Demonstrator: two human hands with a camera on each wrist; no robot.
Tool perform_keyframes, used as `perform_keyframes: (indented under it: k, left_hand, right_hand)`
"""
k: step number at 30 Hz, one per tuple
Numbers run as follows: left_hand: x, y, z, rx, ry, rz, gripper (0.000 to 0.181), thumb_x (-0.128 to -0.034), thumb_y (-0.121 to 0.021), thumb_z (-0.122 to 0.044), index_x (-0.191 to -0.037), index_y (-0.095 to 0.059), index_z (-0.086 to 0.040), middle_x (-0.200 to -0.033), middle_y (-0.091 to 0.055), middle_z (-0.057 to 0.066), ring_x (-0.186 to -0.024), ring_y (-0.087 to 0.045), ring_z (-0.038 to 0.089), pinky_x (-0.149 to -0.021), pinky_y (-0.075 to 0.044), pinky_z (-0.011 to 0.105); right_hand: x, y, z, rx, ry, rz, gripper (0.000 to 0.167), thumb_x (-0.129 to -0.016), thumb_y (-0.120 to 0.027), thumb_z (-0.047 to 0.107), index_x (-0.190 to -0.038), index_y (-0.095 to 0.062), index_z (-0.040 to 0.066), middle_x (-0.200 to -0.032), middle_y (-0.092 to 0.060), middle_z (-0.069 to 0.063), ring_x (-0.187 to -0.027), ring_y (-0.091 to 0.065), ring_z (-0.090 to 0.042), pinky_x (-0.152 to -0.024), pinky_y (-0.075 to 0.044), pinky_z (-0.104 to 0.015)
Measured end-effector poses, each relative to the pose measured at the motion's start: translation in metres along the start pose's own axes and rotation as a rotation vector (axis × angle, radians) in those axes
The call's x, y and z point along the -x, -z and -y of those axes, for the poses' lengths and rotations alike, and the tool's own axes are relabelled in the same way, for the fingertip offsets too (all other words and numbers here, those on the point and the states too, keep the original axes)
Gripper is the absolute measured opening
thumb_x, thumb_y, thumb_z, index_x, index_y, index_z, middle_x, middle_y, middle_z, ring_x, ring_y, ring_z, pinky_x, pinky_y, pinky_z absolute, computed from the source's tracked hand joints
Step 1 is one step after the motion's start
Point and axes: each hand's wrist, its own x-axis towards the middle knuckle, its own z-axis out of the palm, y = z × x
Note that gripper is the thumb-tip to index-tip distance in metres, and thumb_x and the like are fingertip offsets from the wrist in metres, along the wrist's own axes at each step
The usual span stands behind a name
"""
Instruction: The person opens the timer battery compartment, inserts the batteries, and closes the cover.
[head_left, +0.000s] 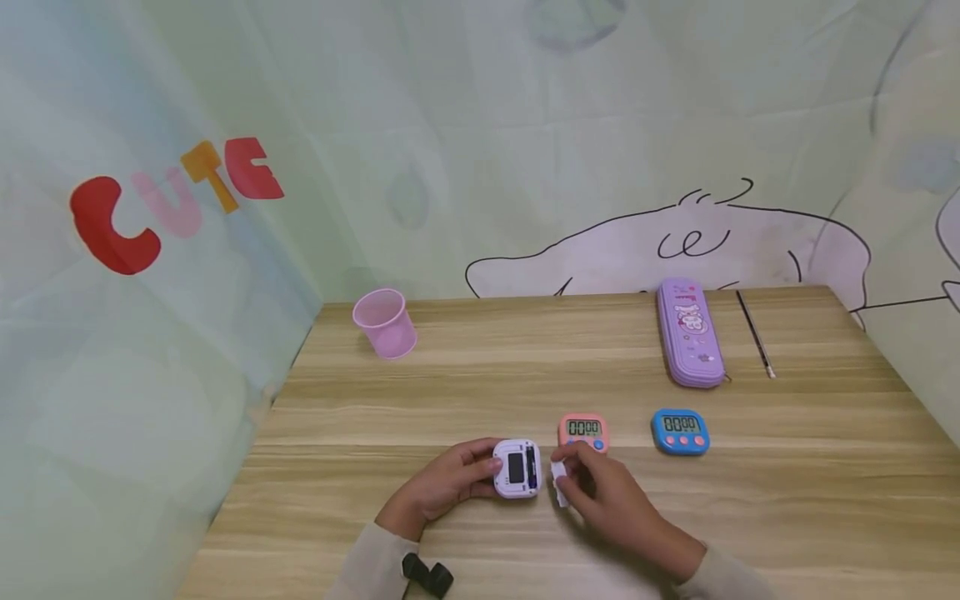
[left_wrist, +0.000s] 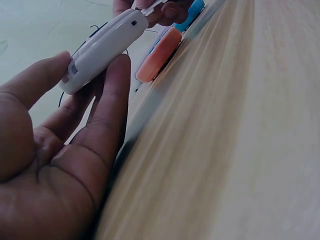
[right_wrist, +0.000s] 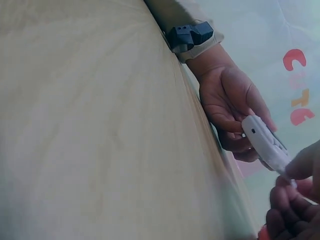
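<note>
In the head view my left hand (head_left: 457,481) grips a white digital timer (head_left: 516,469) by its left side, back face up. Its battery slot lies uncovered, with a dark battery (head_left: 532,467) inside. Just to the right, my right hand (head_left: 611,500) pinches a small white battery cover (head_left: 559,483) between thumb and fingers, apart from the timer. A pink timer (head_left: 583,428) lies behind the right hand, partly hidden by its fingers. The left wrist view shows the white timer (left_wrist: 102,52) edge-on between thumb and fingers, raised off the table.
A blue timer (head_left: 680,432) lies right of the pink one. Farther back are a purple pencil case (head_left: 690,333) and a pencil (head_left: 755,335). A pink cup (head_left: 386,323) stands at the table's back left. Printed fabric (head_left: 420,150) hangs behind the wooden table (head_left: 337,417).
</note>
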Motion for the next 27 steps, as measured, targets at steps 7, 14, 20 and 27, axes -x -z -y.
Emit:
perform_keyframes:
  k: [7, 14, 20, 27]
  left_hand:
    - [0.000, -0.001, -0.001, 0.001, -0.002, 0.009, 0.054, -0.0992, -0.057, -0.014, -0.142, -0.036, 0.013, -0.132, -0.054, 0.023, -0.109, -0.062, 0.025, -0.093, -0.053, 0.041]
    - [0.000, -0.002, -0.002, -0.006, 0.012, -0.001, 0.053, -0.0998, -0.056, -0.013, -0.142, -0.036, 0.012, -0.134, -0.052, 0.024, -0.110, -0.061, 0.026, -0.094, -0.053, 0.042]
    - [0.000, -0.002, -0.003, -0.008, 0.021, -0.007, 0.053, -0.0999, -0.056, -0.014, -0.142, -0.037, 0.011, -0.134, -0.052, 0.023, -0.110, -0.061, 0.025, -0.093, -0.053, 0.041]
    - [0.000, 0.000, -0.002, -0.007, 0.014, 0.005, 0.051, -0.1004, -0.055, -0.014, -0.142, -0.038, 0.011, -0.134, -0.053, 0.022, -0.111, -0.061, 0.025, -0.093, -0.053, 0.041]
  right_hand:
    - [-0.006, -0.005, 0.010, -0.190, -0.063, -0.047, 0.032, -0.086, -0.066, -0.009, -0.114, -0.061, 0.006, -0.087, -0.061, 0.002, -0.078, -0.059, -0.011, -0.069, -0.058, -0.025]
    - [-0.016, 0.000, 0.032, -0.295, -0.032, -0.062, 0.031, -0.086, -0.064, -0.012, -0.115, -0.058, -0.004, -0.090, -0.063, -0.007, -0.079, -0.062, -0.017, -0.071, -0.057, -0.026]
    - [-0.021, -0.005, 0.031, -0.315, -0.002, -0.082, 0.032, -0.085, -0.065, -0.012, -0.116, -0.058, -0.004, -0.094, -0.061, -0.013, -0.078, -0.062, -0.019, -0.069, -0.056, -0.026]
    - [-0.023, -0.008, 0.031, -0.317, -0.008, -0.066, 0.033, -0.084, -0.066, -0.013, -0.114, -0.060, -0.003, -0.104, -0.058, -0.013, -0.081, -0.064, -0.025, -0.070, -0.057, -0.025]
